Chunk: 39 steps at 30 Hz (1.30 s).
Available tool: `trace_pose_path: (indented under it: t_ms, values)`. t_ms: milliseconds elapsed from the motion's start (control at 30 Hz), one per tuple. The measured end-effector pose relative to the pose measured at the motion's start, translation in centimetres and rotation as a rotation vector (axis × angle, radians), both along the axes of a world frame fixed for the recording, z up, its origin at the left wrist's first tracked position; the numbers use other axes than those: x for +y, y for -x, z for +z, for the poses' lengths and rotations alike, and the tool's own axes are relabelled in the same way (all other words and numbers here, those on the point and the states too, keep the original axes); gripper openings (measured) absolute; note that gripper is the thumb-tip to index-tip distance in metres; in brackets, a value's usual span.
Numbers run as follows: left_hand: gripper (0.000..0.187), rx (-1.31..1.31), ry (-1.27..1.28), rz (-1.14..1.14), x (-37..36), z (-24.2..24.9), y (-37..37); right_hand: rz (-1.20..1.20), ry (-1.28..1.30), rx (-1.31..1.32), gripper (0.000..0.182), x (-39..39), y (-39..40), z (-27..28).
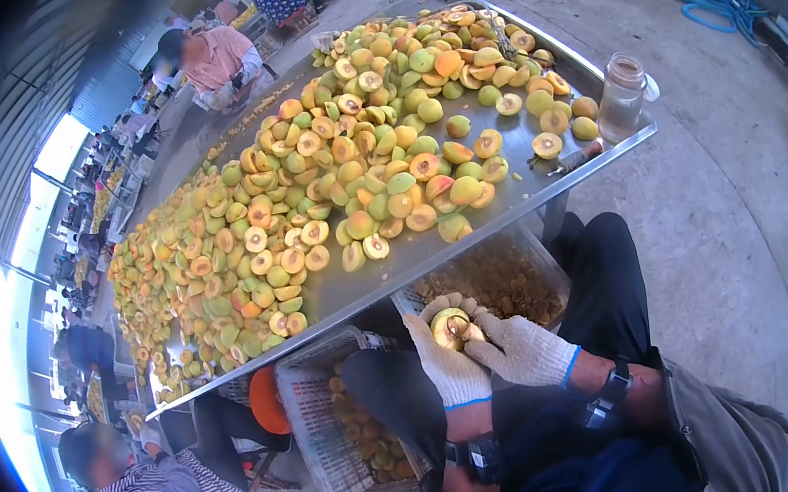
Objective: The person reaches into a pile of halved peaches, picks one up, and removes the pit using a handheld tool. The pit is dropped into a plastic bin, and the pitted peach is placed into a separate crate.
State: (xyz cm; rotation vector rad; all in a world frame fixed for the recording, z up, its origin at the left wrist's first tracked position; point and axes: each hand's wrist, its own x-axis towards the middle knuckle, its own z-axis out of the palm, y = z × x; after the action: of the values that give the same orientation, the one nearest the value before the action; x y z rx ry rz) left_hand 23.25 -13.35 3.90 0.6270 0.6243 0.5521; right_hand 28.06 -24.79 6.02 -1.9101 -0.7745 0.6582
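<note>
I saw no readable writing. My left hand, in a knitted white glove, was closed around a round halved fruit over the crate. My right hand pinched at its pit; the fingertips were hidden. Cut fruit covered the steel table, near a glass jar.

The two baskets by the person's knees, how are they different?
The basket on the left holds orange fruit pieces lying low inside, so its white mesh wall shows. The basket under the table edge is packed with small brown bits that look like pits. The left one stands out in the open; the other sits partly beneath the metal table. The gloved hands work just over the second one. Both are pale plastic mesh crates.
</note>
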Motion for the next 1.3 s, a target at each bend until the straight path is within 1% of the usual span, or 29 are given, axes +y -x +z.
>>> trace_pose_path:
  t_ms: [133,167,233,333,433,500,567,633,667,733,767,800,833,867,900,1033,1100,1167,1233,1267,1300]
  values:
    - [0.053,-0.005,0.059,0.015,0.0,0.9,-0.1,0.023,-0.017,0.049,0.053,-0.1,0.0,-0.2]
    - [0.05,0.03,0.058,0.01,0.1,1.1,-0.1,0.022,-0.016,0.049,0.053,-0.1,0.0,0.1]
    - [0.047,0.065,0.057,0.006,0.2,1.2,-0.1,0.03,0.08,0.066,0.058,0.0,0.1,1.0]
    - [0.044,0.113,-0.008,-0.012,0.6,0.7,-0.2,0.015,0.032,0.096,0.06,-0.2,0.4,0.3]
    - [0.045,0.111,-0.051,-0.051,1.1,0.6,-0.2,0.028,0.053,0.15,0.06,-0.4,0.4,1.1]
    - [0.046,0.212,-0.204,-0.062,1.1,1.3,-0.4,0.043,0.066,0.191,0.063,-0.5,0.4,0.7]
    - [0.046,0.222,-0.249,-0.069,1.0,2.1,-0.5,0.061,0.078,0.232,0.065,-0.5,0.5,0.1]
    - [0.047,0.232,-0.296,-0.076,0.8,2.8,-0.4,0.072,-0.002,0.295,0.06,-0.5,0.5,-0.4]
    - [0.047,0.237,-0.345,-0.102,0.9,3.1,-0.3,0.07,-0.004,0.296,0.06,-0.4,0.5,-0.5]
    - [0.048,0.244,-0.395,-0.129,1.1,3.2,-0.1,0.066,-0.003,0.375,0.051,-0.5,0.5,-0.6]
    - [0.049,0.196,-0.416,-0.156,1.2,3.2,0.0,0.065,-0.004,0.375,0.051,-0.5,0.6,-0.7]
    - [0.05,0.147,-0.438,-0.182,1.2,3.1,0.1,0.047,-0.03,0.27,0.047,-0.4,0.7,-0.8]
    - [0.05,0.147,-0.438,-0.183,1.1,3.1,0.1,0.029,-0.056,0.163,0.045,-0.4,0.8,-0.8]
    - [0.051,0.131,-0.392,-0.135,0.7,3.2,0.1,0.028,-0.057,0.162,0.045,-0.4,0.6,-0.4]
    - [0.051,0.114,-0.345,-0.088,0.4,3.3,0.1,0.045,-0.031,0.17,0.045,-0.5,0.3,0.6]
    - [0.051,0.067,-0.358,-0.031,0.1,3.1,0.3,0.105,-0.001,0.234,0.047,-0.9,-0.3,2.4]
    - [0.05,0.004,-0.393,-0.035,0.1,3.2,0.5,0.117,0.005,0.231,0.047,-0.9,-0.4,2.2]
    - [0.05,0.004,-0.387,-0.027,0.0,3.4,0.5,0.136,0.011,0.226,0.048,-0.7,-0.4,1.0]
    - [0.049,0.007,-0.388,-0.023,0.1,3.7,0.4,0.084,-0.215,0.322,0.048,-0.4,0.2,-0.2]
    - [0.049,0.0,-0.45,-0.031,0.1,3.8,0.3,0.082,-0.217,0.326,0.048,-0.6,0.1,-0.5]
    - [0.05,-0.008,-0.512,-0.036,0.0,3.9,0.3,0.125,-0.128,0.38,0.047,-0.9,-0.4,0.5]
